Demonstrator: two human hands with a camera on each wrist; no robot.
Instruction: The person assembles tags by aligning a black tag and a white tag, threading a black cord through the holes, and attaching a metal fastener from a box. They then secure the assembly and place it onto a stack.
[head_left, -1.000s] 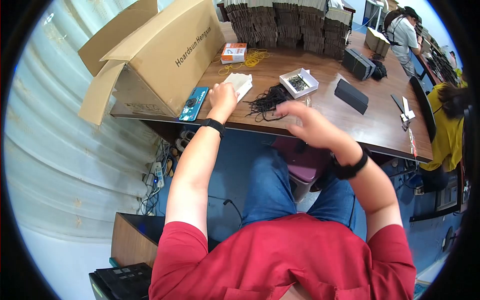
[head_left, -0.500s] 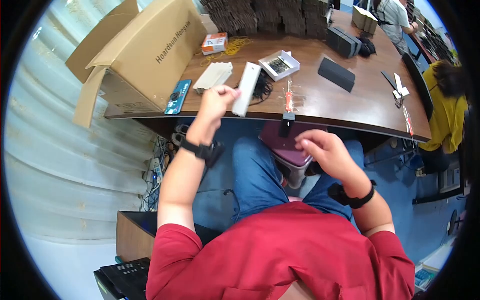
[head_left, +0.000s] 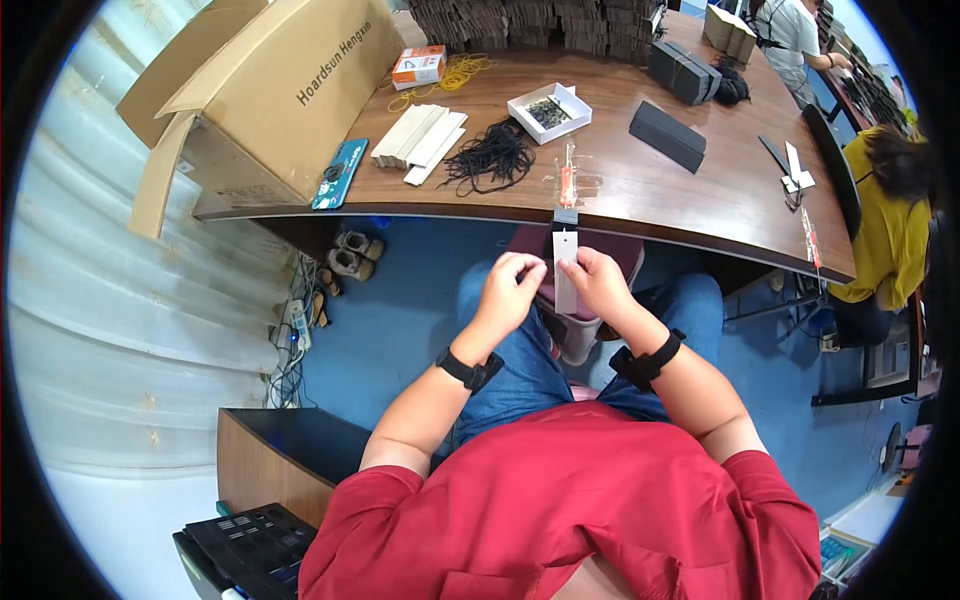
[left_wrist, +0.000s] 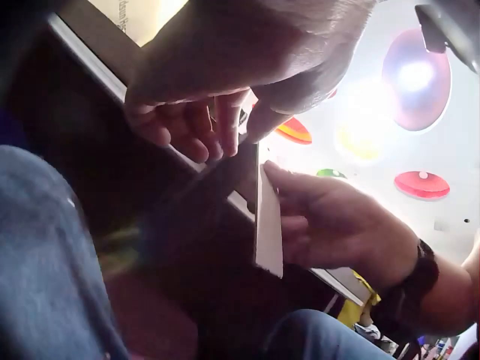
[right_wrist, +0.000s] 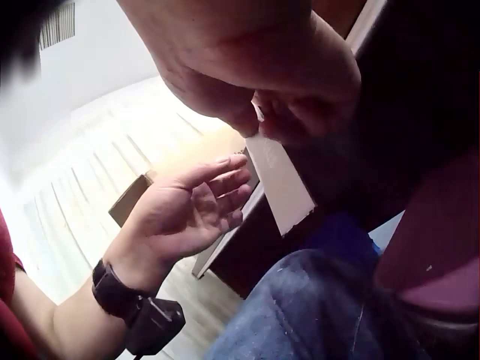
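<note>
Item: one brown wood-grain table (head_left: 612, 88). Left end: large open brown cardboard box (head_left: 290, 105) lettered "Hoardsun Hengxin"; flat teal rectangular packet (head_left: 341, 174), beside the box. Centre-left: small orange-and-white carton (head_left: 418, 66); loose yellow rubber bands (head_left: 462, 71); stack of white rectangular strips (head_left: 413, 136); tangled heap of thin black cords (head_left: 490, 157). Centre: shallow square white tray (head_left: 574, 118), small dark pieces (head_left: 547, 112) inside. Right: dark grey flat rectangular block (head_left: 667, 137). Rear: stacked grey-brown card bundles (head_left: 530, 25).

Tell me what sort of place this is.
Likely a small hand-assembly or packing workshop: tall stacks of card-like pieces, white strips beside black cords and an open cardboard box share the wooden table.
</note>
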